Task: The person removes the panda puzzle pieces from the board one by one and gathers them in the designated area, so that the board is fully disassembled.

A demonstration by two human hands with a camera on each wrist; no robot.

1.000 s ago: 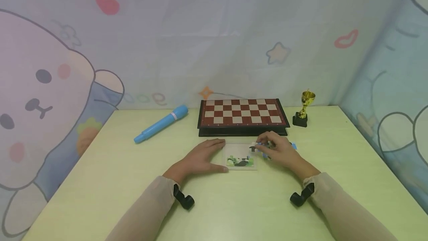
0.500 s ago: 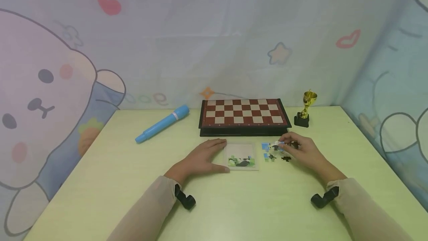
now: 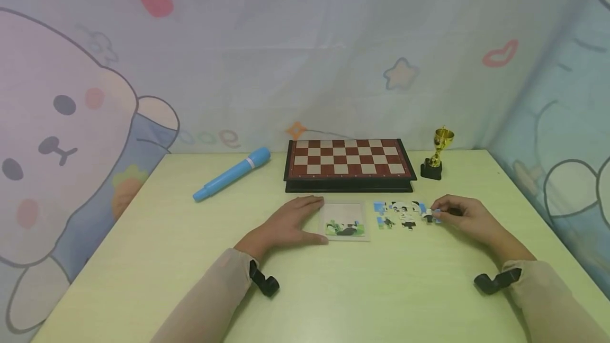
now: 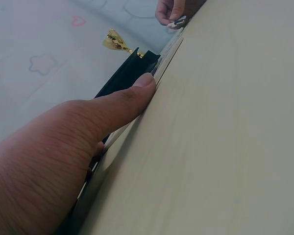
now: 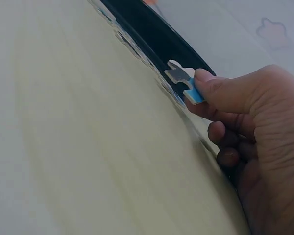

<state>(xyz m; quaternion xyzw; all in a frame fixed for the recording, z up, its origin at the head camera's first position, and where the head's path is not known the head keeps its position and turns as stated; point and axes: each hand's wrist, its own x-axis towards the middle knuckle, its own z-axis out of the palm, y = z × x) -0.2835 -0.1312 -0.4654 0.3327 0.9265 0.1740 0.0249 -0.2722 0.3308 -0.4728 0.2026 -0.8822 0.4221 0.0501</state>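
My left hand [image 3: 290,225] rests along the left side of a small puzzle tray [image 3: 367,221], fingers extended, thumb at its near corner. In the left wrist view the thumb of that left hand [image 4: 83,122] lies against the tray's edge. Green and black-and-white pieces [image 3: 345,228] fill the tray's lower part; pale backing shows above them. My right hand [image 3: 469,218] pinches a jigsaw piece [image 5: 183,81] between thumb and forefinger, lifted off the table; it is blue, white and dark grey. Several loose panda puzzle pieces [image 3: 401,209] lie between tray and right hand.
Behind the tray stands a red-and-white checkered chess box [image 3: 349,159] with a black base. A gold trophy cup [image 3: 436,152] is at the back right. A blue microphone-shaped toy [image 3: 232,174] lies at the back left. A printed cloth backdrop [image 3: 238,57] rises at the table's rear.
My right hand has moved right, from the tray's right edge across the loose pieces to their far right side, uncovering them. My left hand stays at the tray.
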